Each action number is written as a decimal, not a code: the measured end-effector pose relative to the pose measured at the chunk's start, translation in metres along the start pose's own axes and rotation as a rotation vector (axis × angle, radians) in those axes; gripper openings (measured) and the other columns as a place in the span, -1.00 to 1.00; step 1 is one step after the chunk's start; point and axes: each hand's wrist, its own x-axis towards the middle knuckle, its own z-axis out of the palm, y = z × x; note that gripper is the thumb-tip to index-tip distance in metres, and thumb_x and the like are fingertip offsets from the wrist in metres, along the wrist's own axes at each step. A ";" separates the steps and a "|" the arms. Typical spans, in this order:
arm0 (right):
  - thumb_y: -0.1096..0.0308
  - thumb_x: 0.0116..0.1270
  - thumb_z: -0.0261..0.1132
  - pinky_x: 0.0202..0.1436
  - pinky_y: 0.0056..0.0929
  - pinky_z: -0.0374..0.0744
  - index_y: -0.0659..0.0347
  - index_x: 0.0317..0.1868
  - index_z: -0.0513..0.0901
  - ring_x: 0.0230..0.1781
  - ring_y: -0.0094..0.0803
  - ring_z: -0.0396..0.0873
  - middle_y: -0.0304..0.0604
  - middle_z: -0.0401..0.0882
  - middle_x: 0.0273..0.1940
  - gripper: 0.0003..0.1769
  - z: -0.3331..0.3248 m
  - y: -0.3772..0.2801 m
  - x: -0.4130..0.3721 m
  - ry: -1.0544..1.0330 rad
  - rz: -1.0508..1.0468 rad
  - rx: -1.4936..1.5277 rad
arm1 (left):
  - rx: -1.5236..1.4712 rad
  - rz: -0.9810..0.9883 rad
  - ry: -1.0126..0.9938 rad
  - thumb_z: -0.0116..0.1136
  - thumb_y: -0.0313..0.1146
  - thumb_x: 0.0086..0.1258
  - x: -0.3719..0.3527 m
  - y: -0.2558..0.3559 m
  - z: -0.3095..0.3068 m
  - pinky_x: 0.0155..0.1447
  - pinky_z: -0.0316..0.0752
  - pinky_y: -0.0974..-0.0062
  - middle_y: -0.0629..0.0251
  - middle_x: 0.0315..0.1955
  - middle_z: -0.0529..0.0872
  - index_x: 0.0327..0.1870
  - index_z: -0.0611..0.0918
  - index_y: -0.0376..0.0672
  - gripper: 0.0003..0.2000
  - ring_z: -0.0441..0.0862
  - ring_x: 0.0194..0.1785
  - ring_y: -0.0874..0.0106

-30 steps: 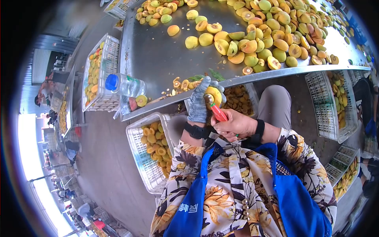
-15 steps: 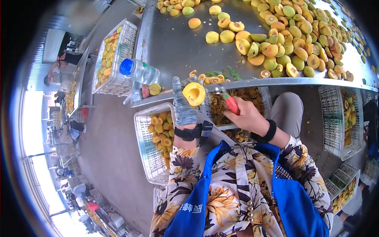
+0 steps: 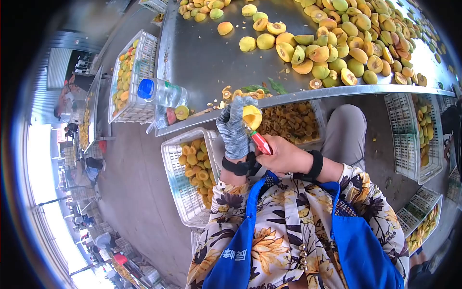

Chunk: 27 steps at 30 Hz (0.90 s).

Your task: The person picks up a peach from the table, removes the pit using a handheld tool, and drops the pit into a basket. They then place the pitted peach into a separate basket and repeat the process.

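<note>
My left hand, in a grey glove, holds a yellow fruit half by its fingertips, just below the table's edge. My right hand is bare and wrapped round the red handle of a small tool. The tool's metal end touches the lower side of the fruit half; its tip is hidden there. Behind my left hand, cut pieces and green leaves lie at the rim of the metal table.
Many fruit halves are heaped on the table. A blue-capped bottle lies near its left corner. Crates of fruit stand below left, under the edge, at the far left and at the right. Other people are in the left background.
The red-handled tool has come left and down to meet the fruit half. My left hand has turned and closed more round the fruit. The view has shifted slightly.
</note>
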 end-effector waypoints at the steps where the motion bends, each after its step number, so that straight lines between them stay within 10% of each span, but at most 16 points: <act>1: 0.48 0.20 0.15 -0.76 -0.52 0.31 0.24 -0.22 0.36 -0.78 -0.54 0.33 -0.28 0.32 -0.68 -0.84 0.000 0.000 -0.001 -0.112 0.067 0.294 | 0.002 -0.001 0.004 0.15 -0.25 0.32 -0.001 0.001 -0.001 -0.29 0.56 0.51 0.18 -0.40 0.68 -0.28 0.64 -0.30 -0.76 0.63 -0.39 0.43; 8: 0.51 0.25 0.12 -0.85 -0.69 0.17 0.20 -0.16 0.39 -0.85 -0.70 0.10 -0.33 0.24 -0.68 -0.85 -0.010 0.016 0.001 -0.485 0.240 1.111 | -0.225 -0.406 -0.063 0.10 -0.09 0.33 0.002 -0.007 0.001 -0.41 0.58 0.48 0.15 -0.44 0.67 -0.29 0.61 -0.27 -0.65 0.63 -0.48 0.34; 14: 0.50 0.18 0.26 -0.78 -0.65 0.25 0.31 -0.16 0.48 -0.79 -0.64 0.29 -0.27 0.38 -0.64 -0.78 -0.042 0.022 -0.008 -0.676 -0.094 0.696 | -0.292 -0.663 -0.067 -0.14 0.23 0.32 0.015 -0.006 -0.010 -0.40 0.56 0.43 0.16 -0.37 0.65 -0.19 0.56 -0.16 -0.45 0.62 -0.40 0.30; 19: 0.35 0.08 0.38 -0.40 -0.56 0.45 0.29 -0.21 0.54 -0.53 -0.56 0.45 -0.24 0.49 -0.52 -0.70 -0.038 0.008 0.003 0.277 -0.329 -0.220 | -0.305 -0.547 0.100 -0.16 0.19 0.35 0.023 -0.008 -0.008 -0.23 0.58 0.37 0.15 -0.31 0.64 -0.18 0.55 -0.22 -0.45 0.62 -0.29 0.27; 27: 0.34 0.06 0.32 -0.38 -0.21 0.51 0.25 -0.21 0.57 -0.43 0.02 0.56 0.10 0.55 -0.47 -0.72 -0.016 -0.009 0.022 0.568 -0.494 -0.459 | -0.407 -0.368 -0.029 -0.15 -0.03 0.45 0.007 -0.032 0.002 -0.08 0.53 0.49 0.21 -0.25 0.63 -0.10 0.52 -0.25 -0.59 0.59 -0.21 0.40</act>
